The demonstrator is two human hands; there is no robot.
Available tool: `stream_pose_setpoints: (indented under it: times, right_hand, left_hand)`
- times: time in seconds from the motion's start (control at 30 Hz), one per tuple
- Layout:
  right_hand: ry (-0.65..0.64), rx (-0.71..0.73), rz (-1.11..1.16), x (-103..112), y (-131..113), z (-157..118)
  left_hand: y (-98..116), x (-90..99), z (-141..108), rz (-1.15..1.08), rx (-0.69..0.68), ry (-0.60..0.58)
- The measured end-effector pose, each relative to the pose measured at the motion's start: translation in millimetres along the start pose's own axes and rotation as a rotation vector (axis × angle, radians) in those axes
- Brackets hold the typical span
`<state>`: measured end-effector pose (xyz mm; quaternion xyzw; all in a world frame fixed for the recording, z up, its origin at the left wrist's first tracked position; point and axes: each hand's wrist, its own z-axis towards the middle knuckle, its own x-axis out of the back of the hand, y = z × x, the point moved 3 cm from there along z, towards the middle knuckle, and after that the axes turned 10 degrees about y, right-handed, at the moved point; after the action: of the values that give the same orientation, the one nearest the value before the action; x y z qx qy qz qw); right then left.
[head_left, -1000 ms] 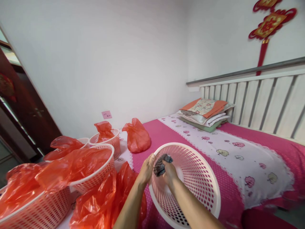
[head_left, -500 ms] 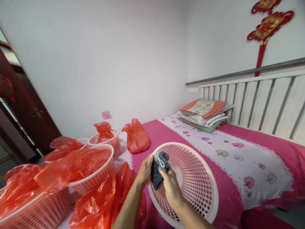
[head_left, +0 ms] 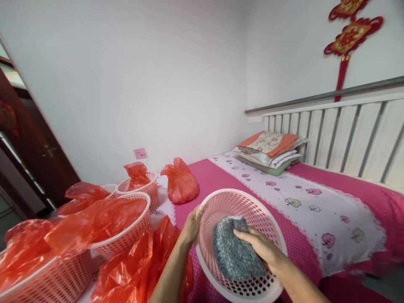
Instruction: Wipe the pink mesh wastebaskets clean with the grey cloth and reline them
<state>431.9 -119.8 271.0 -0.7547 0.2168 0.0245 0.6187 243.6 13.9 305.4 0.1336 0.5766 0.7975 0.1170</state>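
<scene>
Cloth (head_left: pixel 235 254) (grey, fuzzy) is pinched in my right hand (head_left: pixel 261 249) at the basket (head_left: pixel 241 201) I grip with my left hand (head_left: pixel 192 225).

Grey cloth (head_left: pixel 236 254) = thick woolly textile, matt, rough, flecked; basket (head_left: pixel 260 212) under it = moulded plastic, perforated, smooth w/ slight sheen; red bags (head_left: pixel 135 265) = thin plastic film, v glossy, crinkled, semi-transp; bedspread (head_left: pixel 214 176) = smooth cloth; printed panel (head_left: pixel 296 214) = fabric, matt, lightly creased; folded stack (head_left: pixel 268 145) = textiles, top pc matt; wall (head_left: pixel 142 75) = matt, smooth, looks painted; pink note (head_left: pixel 140 153) = paper, matt; rail (head_left: pixel 347 93) = metal-looking, smooth, low sheen; door (head_left: pixel 34 122) = dark wood-look; door handle (head_left: pixel 48 150) = metal-looking
</scene>
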Motion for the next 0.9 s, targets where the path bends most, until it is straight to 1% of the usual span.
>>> stream_pose_setpoints:
  times: [0.07, 0.17, 0.2, 0.23, 0.3, 0.33, 0.37, 0.4, 0.43, 0.47, 0.5, 0.53, 0.57, 0.6, 0.67, 0.73, 0.8, 0.9]
  right_hand:
    - [0.069, -0.013, 0.055, 13, -5, 0]
    - [0.139, 0.000, 0.150, 21, -17, -7]
    - [0.202, 0.034, 0.174, 22, -23, -11]
    - [0.297, 0.089, 0.187, 24, -31, -15]
    - [0.536, 0.268, 0.142, 26, -51, -26]
    - [0.647, 0.395, 0.073, 25, -63, -32]
    - [0.730, 0.553, -0.019, 21, -76, -37]
    - [0.774, 0.741, -0.115, 14, -88, -40]
    - [0.773, 0.945, -0.206, 4, -98, -42]
    - [0.732, 1.146, -0.290, -9, -104, -42]
    - [0.659, 1.322, -0.372, -24, -107, -40]
    - [0.561, 1.444, -0.468, -39, -107, -34]
    - [0.456, 1.492, -0.593, -55, -103, -26]
    - [0.350, 1.477, -0.736, -69, -97, -15]
    - [0.155, 1.352, -1.031, -93, -80, 7]
    - [0.006, 1.272, -1.245, -106, -64, 22]
    - [-0.089, 1.304, -1.341, -111, -55, 30]
    - [-0.203, 1.399, -1.376, -111, -53, 38]
  left_hand:
    - [-4, 0.9, 1, 0.066, -0.025, -0.010]
    - [-12, 2.6, 4, 0.102, -0.022, 0.019]
    - [-15, 2.9, 4, 0.093, -0.012, 0.030]
    - [-17, 3.0, 5, 0.083, -0.002, 0.036]
    - [-21, 2.8, 6, 0.068, 0.014, 0.041]
    - [-22, 2.6, 6, 0.067, 0.019, 0.042]
    - [-23, 2.5, 7, 0.071, 0.022, 0.042]
    - [-22, 2.6, 7, 0.078, 0.022, 0.047]
    - [-22, 2.6, 7, 0.086, 0.021, 0.052]
    - [-20, 2.5, 7, 0.091, 0.016, 0.056]
    - [-18, 2.1, 7, 0.097, 0.006, 0.057]
    - [-16, 1.3, 7, 0.106, -0.009, 0.054]
    - [-15, 0.0, 7, 0.112, -0.029, 0.043]
    - [-13, -1.2, 7, 0.101, -0.057, 0.044]
    - [-13, -3.0, 7, 0.010, -0.100, 0.071]
    - [-18, -2.7, 6, -0.124, -0.098, 0.129]
    - [-26, -0.9, 6, -0.183, -0.074, 0.173]
    - [-32, 3.4, 7, -0.089, -0.082, 0.190]
